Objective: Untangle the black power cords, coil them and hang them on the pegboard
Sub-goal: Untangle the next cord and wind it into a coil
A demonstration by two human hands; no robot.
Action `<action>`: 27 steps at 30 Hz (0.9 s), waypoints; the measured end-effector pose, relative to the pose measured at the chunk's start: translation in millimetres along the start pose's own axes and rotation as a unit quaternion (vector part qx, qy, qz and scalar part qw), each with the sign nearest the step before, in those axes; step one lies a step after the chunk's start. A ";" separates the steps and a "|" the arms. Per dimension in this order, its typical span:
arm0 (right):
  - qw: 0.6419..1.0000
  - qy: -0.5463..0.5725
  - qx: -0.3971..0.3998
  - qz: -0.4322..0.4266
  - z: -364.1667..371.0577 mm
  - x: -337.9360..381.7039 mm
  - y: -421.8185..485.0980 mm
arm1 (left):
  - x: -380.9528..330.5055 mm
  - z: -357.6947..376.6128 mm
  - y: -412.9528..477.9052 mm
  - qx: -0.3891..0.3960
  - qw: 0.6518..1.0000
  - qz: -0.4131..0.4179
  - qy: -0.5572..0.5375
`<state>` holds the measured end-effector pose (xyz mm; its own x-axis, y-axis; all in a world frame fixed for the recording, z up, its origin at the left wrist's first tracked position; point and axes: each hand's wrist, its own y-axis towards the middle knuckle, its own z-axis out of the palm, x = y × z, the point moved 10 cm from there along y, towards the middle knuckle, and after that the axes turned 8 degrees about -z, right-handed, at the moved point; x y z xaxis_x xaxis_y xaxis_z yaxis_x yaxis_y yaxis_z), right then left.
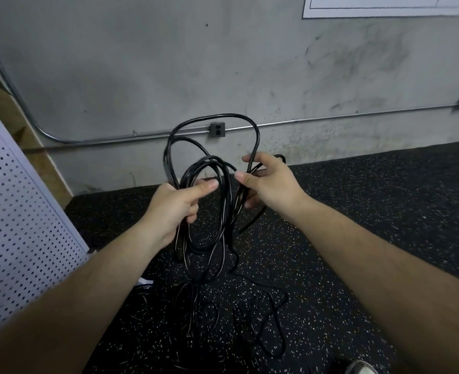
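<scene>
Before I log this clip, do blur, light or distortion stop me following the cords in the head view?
Head view: dim, even light, no hard glare; wide-angle distortion bows the wall conduit; the black power cords read clearly against the wall between left hand and right hand, though slightly smeared there, and they fade into the dark speckled floor lower down.

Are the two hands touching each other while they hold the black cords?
Apart. The head view shows a gap between the left hand and the right hand, with loops of the black power cords hanging in it.
</scene>
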<state>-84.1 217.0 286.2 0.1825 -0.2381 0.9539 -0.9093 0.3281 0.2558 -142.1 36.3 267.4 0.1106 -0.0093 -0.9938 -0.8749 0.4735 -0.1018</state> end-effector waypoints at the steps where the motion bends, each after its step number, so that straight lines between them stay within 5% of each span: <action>1: 1.000 0.000 -0.005 -0.004 -0.4 3.2 -0.6 | 2.0 8.3 -2.4 0.021 1.000 -0.001 0.020; 12: 1.000 0.018 0.003 -0.003 2.0 18.4 -12.8 | 23.6 48.3 -13.1 0.118 0.991 -0.055 0.037; 20: 0.998 0.025 -0.018 0.054 -33.4 3.3 -10.1 | 17.9 -4.8 14.0 -0.031 0.996 -0.051 -0.067; 23: 0.988 0.095 -0.092 0.077 -62.0 -6.1 -11.4 | 18.2 -26.7 21.5 -0.057 0.991 -0.060 -0.101; 27: 0.980 0.161 -0.089 0.075 -63.0 -5.7 -13.9 | 18.9 -35.6 22.5 -0.066 0.991 -0.058 -0.100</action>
<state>-48.9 271.5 287.0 0.1866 0.1172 0.9754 -0.8605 0.4986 0.1047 -176.5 15.5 244.7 0.2941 0.1237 -0.9477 -0.9036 0.3592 -0.2335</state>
